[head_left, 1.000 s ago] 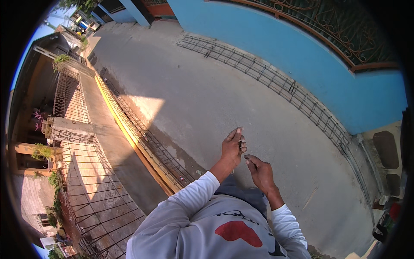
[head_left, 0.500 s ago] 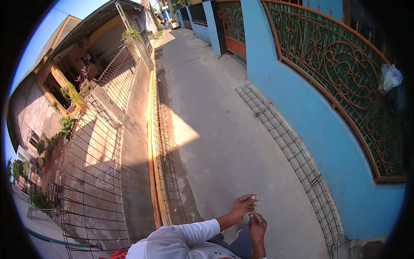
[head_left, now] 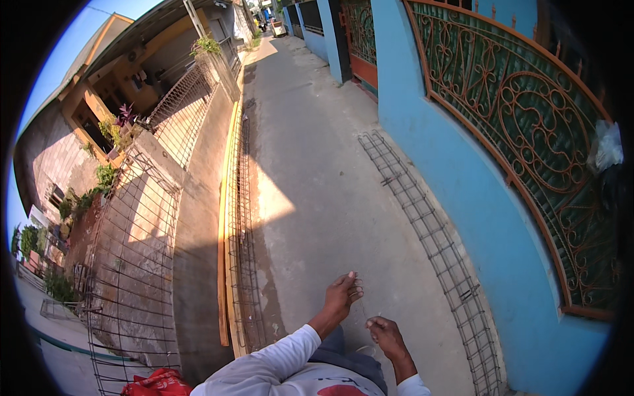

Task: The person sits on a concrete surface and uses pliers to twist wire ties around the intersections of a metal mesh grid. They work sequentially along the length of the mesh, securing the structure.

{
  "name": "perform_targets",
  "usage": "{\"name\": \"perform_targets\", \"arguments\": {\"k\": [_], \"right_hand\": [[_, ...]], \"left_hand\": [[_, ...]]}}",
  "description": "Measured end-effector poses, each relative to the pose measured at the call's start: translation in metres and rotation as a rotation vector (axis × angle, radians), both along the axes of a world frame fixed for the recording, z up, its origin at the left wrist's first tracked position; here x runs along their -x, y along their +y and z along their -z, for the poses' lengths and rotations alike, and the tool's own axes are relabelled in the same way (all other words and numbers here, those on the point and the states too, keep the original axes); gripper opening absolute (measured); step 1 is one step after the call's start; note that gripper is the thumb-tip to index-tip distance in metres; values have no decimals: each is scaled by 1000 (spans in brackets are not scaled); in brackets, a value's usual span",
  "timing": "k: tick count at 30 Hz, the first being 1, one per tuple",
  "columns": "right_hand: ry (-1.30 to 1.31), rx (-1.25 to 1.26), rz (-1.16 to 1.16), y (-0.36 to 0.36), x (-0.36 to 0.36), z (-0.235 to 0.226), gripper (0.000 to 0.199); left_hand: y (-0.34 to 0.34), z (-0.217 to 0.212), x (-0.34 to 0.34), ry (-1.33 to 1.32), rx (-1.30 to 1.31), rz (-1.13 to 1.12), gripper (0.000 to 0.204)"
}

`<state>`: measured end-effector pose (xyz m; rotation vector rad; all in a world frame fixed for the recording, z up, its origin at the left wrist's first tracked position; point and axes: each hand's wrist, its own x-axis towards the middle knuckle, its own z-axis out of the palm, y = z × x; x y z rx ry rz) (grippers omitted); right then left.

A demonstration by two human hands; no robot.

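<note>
My left hand (head_left: 341, 296) is raised in front of my body over the grey lane (head_left: 317, 198). Its thumb and fingers are drawn together in a pinch. Lower and to the right, my right hand (head_left: 388, 335) has its thumb pressed against its curled fingers. A faint thin strand seems to show between the two hands, too fine to name. Along the right side of the lane lies a long cage of tied steel bars (head_left: 429, 228). A second narrow steel bar cage (head_left: 244, 264) runs along the left side, apart from my hands.
Yellowish timber planks (head_left: 228, 237) lie beside the left cage, next to a low concrete wall (head_left: 198, 264). Steel bar mesh (head_left: 135, 264) stands left of it. On the right rises a blue wall (head_left: 475, 171) with a scrolled metal fence (head_left: 522, 125). A red cloth or bag (head_left: 158, 383) shows at bottom left.
My left hand has moved up and to the left, and my right hand has shifted slightly, so the two are farther apart. The red item has come more into view.
</note>
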<state>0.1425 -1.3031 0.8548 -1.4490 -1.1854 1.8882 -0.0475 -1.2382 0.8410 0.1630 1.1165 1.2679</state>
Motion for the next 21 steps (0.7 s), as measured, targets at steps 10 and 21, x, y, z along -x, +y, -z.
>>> {"name": "perform_targets", "arguments": {"k": [10,21], "right_hand": [[80,131,58,115,-4,19,18],[91,157,247,254,6,-8,18]], "left_hand": [[124,27,-3,7,55,32,35],[306,22,-12,-40,79,209,21]]}}
